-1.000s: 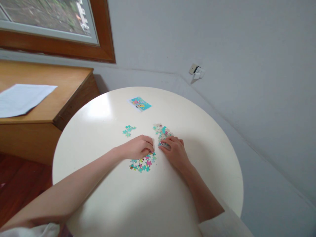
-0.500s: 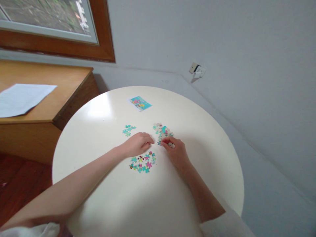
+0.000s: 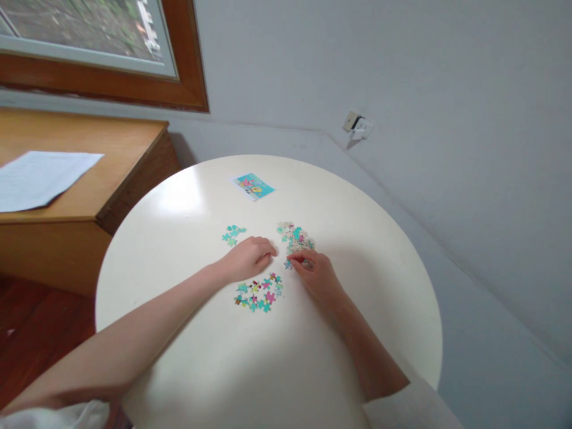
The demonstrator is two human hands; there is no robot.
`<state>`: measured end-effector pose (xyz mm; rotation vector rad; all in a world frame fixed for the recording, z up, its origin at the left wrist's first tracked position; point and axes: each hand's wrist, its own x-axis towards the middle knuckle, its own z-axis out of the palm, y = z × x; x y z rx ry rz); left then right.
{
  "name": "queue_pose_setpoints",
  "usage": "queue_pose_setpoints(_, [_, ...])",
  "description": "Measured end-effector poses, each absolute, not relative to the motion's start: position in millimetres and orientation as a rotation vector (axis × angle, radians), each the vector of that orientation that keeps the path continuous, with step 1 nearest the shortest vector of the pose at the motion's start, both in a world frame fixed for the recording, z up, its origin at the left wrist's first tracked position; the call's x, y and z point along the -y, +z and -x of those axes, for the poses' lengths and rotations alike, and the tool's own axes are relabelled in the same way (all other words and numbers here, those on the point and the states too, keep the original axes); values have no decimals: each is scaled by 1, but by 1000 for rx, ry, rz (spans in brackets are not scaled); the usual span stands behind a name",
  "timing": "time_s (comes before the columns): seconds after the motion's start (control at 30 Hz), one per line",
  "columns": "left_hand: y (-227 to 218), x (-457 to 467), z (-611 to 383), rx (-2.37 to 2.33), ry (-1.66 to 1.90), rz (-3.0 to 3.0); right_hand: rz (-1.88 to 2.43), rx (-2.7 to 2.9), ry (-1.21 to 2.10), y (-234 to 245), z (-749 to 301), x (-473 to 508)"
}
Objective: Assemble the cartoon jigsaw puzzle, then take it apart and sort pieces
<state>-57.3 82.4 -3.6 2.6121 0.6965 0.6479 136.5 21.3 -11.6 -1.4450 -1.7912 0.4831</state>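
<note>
My right hand (image 3: 316, 271) is at the near edge of a heap of mixed puzzle pieces (image 3: 297, 238), many with their pale backs up. Its thumb and index finger pinch together over a small teal puzzle piece (image 3: 288, 264) at the fingertips. Just left of the heap rests my left hand (image 3: 251, 258), fingers curled inward; whatever they hold, if anything, is hidden. Below it lies a loose group of teal, pink and yellow puzzle pieces (image 3: 264, 302), picture side up. Beyond the left wrist is a smaller cluster of teal puzzle pieces (image 3: 232, 233).
A small picture card (image 3: 254, 186) in blue, pink and yellow lies toward the far side of the round white table (image 3: 187, 351). On the left, a wooden cabinet (image 3: 129, 140) carries white paper (image 3: 49, 176). A wall socket with a plug (image 3: 358, 126) is behind the table.
Both hands have shifted only slightly. The right fingertips have moved a little to the left at the edge of the heap. The piece groups and the card stay in place.
</note>
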Motion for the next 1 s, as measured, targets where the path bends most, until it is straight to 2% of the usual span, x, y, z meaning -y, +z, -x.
queue_pose_setpoints(0.33, [-4,-83,57,-725,669,-2601,1467,2052,427,-4,-133,-16])
queue_pose_setpoints(0.63, [-1,-83,56,-767,643,-2592,1680,1850,59,-17,-142,-22])
queue_pose_setpoints(1.0, [-1,-82,56,-788,649,-2603,1703,1939,64,-18,-144,-22])
